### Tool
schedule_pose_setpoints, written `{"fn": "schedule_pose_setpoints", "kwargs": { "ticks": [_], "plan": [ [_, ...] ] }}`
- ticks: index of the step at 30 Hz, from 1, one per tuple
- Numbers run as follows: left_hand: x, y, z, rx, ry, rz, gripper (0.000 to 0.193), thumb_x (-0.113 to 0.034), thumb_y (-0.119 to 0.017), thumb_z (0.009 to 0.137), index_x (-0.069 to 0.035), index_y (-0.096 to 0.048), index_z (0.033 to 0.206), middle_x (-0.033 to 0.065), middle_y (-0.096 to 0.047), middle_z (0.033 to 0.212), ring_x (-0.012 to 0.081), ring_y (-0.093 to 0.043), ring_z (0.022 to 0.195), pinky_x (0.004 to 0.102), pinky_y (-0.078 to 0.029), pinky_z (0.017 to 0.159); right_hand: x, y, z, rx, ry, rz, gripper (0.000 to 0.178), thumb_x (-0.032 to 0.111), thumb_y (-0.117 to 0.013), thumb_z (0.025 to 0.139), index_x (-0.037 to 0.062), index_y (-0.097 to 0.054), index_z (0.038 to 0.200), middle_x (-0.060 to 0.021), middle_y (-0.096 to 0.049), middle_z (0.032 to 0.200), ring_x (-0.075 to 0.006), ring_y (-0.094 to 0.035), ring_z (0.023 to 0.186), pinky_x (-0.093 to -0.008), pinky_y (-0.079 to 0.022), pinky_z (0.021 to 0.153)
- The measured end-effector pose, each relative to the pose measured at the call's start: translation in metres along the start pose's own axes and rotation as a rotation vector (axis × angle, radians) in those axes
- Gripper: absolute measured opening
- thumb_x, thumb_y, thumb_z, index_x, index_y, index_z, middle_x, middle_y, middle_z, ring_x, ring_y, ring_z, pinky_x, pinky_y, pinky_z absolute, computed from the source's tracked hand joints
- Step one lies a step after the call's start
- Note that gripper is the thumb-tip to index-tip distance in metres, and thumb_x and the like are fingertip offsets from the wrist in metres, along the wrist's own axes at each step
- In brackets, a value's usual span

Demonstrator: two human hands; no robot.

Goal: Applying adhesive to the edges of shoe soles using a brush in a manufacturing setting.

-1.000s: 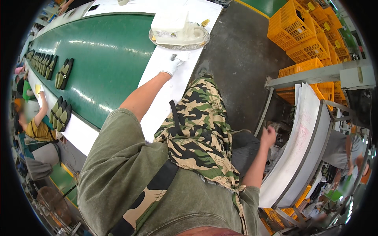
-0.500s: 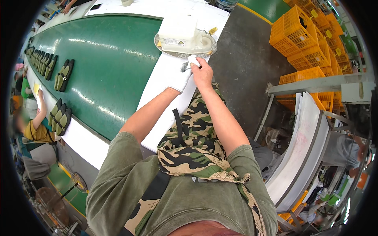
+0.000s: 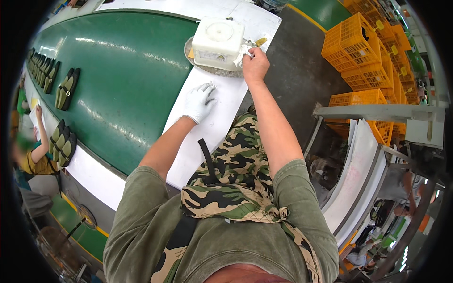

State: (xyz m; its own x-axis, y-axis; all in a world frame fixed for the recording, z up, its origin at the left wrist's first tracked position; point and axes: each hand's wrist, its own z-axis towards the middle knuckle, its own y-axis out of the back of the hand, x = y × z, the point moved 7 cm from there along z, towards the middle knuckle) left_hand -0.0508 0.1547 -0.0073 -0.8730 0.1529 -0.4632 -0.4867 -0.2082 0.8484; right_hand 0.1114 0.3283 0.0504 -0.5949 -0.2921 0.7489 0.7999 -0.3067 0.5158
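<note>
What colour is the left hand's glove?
The glove is white; best seen in the head view.

I see a crumpled white wad (image 3: 241,56), cloth or tissue I cannot tell, pinched in the bare right hand (image 3: 256,65) at the right side of a boxy translucent-white plastic container (image 3: 217,40), which sits on a rounded greyish tray (image 3: 222,71) beyond the gloved left hand (image 3: 199,102).

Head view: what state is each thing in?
White-gloved left hand: open, nothing plainly in its grip
Bare right hand: closed on crumpled white wad
Boxy white plastic container: over grey rounded tray; contact unclear
Black-and-green sandals: set out in groups
Yellow plastic crates: stacked
</note>
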Motion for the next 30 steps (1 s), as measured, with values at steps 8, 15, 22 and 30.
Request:
{"fn": "schedule_pose_setpoints", "kwargs": {
  "ticks": [8,15,22,30],
  "plan": [
    [0.001,-0.002,0.001,0.009,0.02,-0.008,0.04,-0.022,-0.072,0.08,-0.01,-0.067,0.117,0.0087,-0.065,0.124,0.0288,-0.059,0.118,0.0423,-0.045,0.099,0.007,-0.015,-0.018,0.034,0.144,-0.189,0.013,0.013,-0.071,0.074,0.0093,-0.071,0.087,-0.0131,-0.064,0.087,-0.0353,-0.065,0.078,-0.047,-0.053,0.069],
    [-0.004,-0.002,0.007,0.031,-0.003,0.009,0.035,-0.02,-0.072,0.078,-0.009,-0.07,0.112,0.0091,-0.066,0.12,0.0305,-0.061,0.113,0.0428,-0.048,0.096,-0.001,-0.017,-0.028,0.091,0.047,-0.123,0.017,0.018,-0.068,0.078,0.0077,-0.071,0.091,-0.0147,-0.065,0.089,-0.0382,-0.066,0.079,-0.0493,-0.053,0.073],
    [0.0,-0.006,0.001,0.036,0.021,0.034,0.033,-0.021,-0.07,0.08,-0.013,-0.07,0.112,0.0057,-0.065,0.127,0.0268,-0.059,0.118,0.0416,-0.045,0.098,0.009,0.003,-0.031,0.177,-0.186,-0.06,0.049,0.023,-0.073,0.073,-0.0011,-0.062,0.114,-0.0182,-0.066,0.1,-0.0367,-0.065,0.094,-0.0466,-0.052,0.083],
    [-0.004,-0.003,0.006,0.028,-0.001,0.016,0.032,-0.019,-0.072,0.079,-0.011,-0.071,0.11,0.0084,-0.065,0.127,0.0289,-0.06,0.116,0.0412,-0.047,0.099,0.003,-0.005,-0.035,0.105,-0.006,-0.087,0.05,0.021,-0.075,0.07,-0.0026,-0.065,0.113,-0.0184,-0.064,0.107,-0.0336,-0.064,0.098,-0.0424,-0.052,0.087]
  ]
}}
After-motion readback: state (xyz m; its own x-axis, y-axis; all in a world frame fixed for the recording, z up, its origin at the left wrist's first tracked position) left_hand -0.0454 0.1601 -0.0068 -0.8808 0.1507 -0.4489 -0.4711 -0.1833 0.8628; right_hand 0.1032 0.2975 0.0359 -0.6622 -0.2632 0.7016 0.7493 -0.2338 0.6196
